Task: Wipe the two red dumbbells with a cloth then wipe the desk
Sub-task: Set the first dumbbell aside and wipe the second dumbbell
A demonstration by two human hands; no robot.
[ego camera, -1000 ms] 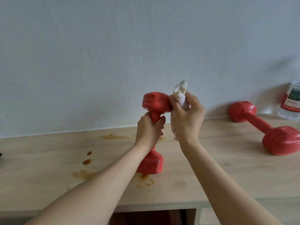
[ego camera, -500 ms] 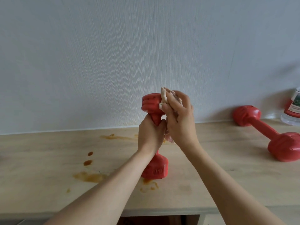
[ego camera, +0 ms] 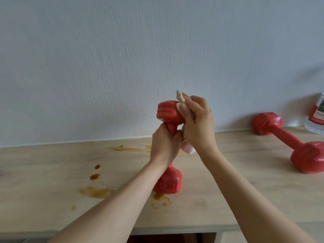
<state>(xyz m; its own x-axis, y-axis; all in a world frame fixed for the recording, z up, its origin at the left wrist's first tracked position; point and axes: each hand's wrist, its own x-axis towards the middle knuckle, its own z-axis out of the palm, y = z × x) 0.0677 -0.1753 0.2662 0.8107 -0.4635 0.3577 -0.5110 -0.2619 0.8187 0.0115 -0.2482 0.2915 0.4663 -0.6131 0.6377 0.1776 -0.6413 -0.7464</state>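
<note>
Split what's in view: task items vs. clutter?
Job:
- upright red plastic-coated dumbbell, left hand gripping its handle
- crumpled white cloth in right hand, on its top head
- second red dumbbell, lying at right
- pale wooden desk with brown stains

Lying about:
- clear plastic bottle with red label

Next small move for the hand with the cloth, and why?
Probably sweep the white cloth in the right hand on around the top head of the upright red dumbbell. The left hand has its grip on the handle, bottom head on the stained wooden desk; the cloth covers only one side of that head.
</note>
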